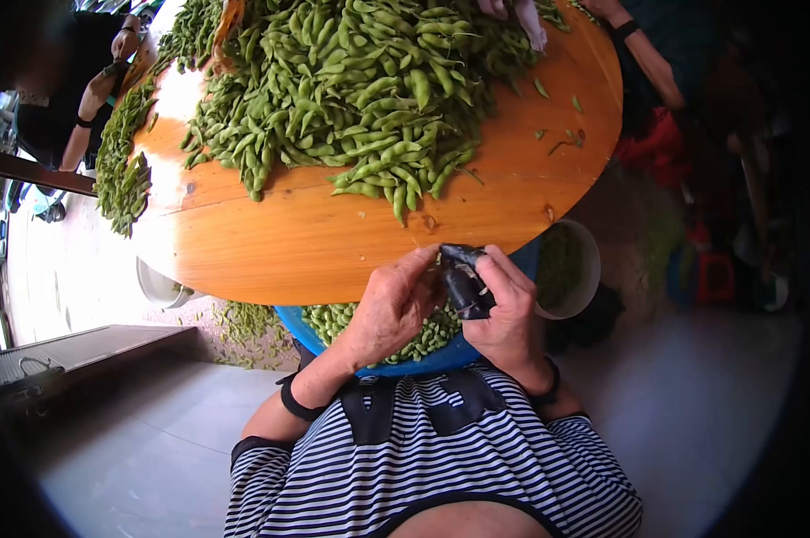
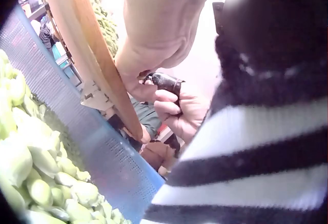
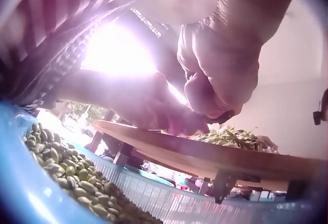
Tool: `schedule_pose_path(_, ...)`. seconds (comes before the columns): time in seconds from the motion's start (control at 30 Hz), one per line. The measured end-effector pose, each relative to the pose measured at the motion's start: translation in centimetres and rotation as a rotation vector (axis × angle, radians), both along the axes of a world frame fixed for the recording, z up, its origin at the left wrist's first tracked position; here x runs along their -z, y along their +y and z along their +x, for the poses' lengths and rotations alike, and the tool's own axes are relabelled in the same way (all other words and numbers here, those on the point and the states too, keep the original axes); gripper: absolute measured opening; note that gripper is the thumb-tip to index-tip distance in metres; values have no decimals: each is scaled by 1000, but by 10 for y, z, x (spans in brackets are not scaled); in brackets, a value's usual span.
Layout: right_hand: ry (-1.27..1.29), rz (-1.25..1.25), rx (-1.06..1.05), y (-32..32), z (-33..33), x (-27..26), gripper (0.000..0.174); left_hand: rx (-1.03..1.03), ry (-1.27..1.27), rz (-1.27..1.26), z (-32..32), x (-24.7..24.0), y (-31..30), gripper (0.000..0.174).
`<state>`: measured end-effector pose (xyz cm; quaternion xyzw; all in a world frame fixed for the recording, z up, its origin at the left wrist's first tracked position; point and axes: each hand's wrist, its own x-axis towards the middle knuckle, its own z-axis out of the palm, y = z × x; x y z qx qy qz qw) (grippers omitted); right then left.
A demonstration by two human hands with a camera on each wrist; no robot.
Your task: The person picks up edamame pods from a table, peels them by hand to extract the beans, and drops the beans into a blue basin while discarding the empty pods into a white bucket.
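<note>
My left hand (image 1: 389, 309) and right hand (image 1: 505, 314) meet over a blue basket (image 1: 427, 363) of shelled green beans (image 1: 329, 318), near the table edge. Shiny black finger covers (image 1: 466, 291) wrap what looks like the thumb and forefinger of my right hand. Their tips come together against my left fingertips, pinching something small and pale; its kind I cannot tell. In the left wrist view one black cover (image 2: 166, 83) shows above curled right fingers. In the right wrist view the beans (image 3: 84, 180) lie below both hands.
A large heap of green soybean pods (image 1: 360, 99) covers the far part of the round wooden table (image 1: 270, 251). More pods (image 1: 125, 179) line its left edge. White buckets (image 1: 584, 269) stand below, and pods (image 1: 252, 332) litter the floor. Other people's arms (image 1: 87, 112) reach in at the sides.
</note>
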<state>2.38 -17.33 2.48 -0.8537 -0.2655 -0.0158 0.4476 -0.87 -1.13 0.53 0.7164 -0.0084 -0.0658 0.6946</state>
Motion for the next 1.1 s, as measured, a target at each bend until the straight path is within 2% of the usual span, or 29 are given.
schedule_pose_path(0.07,-9,36,34,4,0,-1,38,-39,-187,117,0,8,-4,41)
schedule_pose_path(0.1,-27,42,23,3,2,3,36,-19,-59,107,1,5,-4,45)
schedule_pose_path(0.2,0,88,19,6,7,9,36,-24,-12,105,3,0,-7,55)
schedule_pose_path(0.23,1,88,18,7,8,8,36,-25,-11,106,3,2,-7,55)
schedule_pose_path(0.3,6,104,43,9,9,8,38,-59,-190,132,3,8,-8,66)
schedule_pose_path(0.43,32,100,55,8,10,7,42,-23,-85,110,2,-1,-6,73)
schedule_pose_path(0.5,75,77,-28,4,10,6,42,33,8,78,1,-2,-2,79)
schedule_pose_path(0.6,88,162,-91,3,13,12,43,35,-52,13,0,-4,-3,82)
schedule_pose_path(0.67,155,171,-73,-6,14,3,39,51,-112,49,-4,-9,2,79)
schedule_pose_path(0.73,164,98,25,-32,18,0,35,284,-36,63,-8,-12,9,76)
schedule_pose_path(0.77,225,191,153,-44,17,-2,31,275,-63,67,-11,-14,11,60)
schedule_pose_path(0.8,286,282,282,-59,18,-3,28,271,-63,71,-10,-15,17,60)
schedule_pose_path(0.87,171,22,518,-100,26,4,27,454,-238,332,-4,-17,33,41)
schedule_pose_path(0.9,136,-155,600,-117,27,1,26,288,-58,270,-2,-24,33,28)
schedule_pose_path(0.93,98,-333,678,-129,27,-3,25,94,-4,267,2,-23,31,27)
schedule_pose_path(1.0,91,-303,689,-136,25,-4,27,-137,-173,594,22,-14,26,24)
schedule_pose_path(1.03,88,-271,702,-137,25,-5,28,-142,-175,595,30,-7,24,24)
schedule_pose_path(1.1,11,-244,620,-131,29,1,29,-332,-363,867,42,8,20,21)
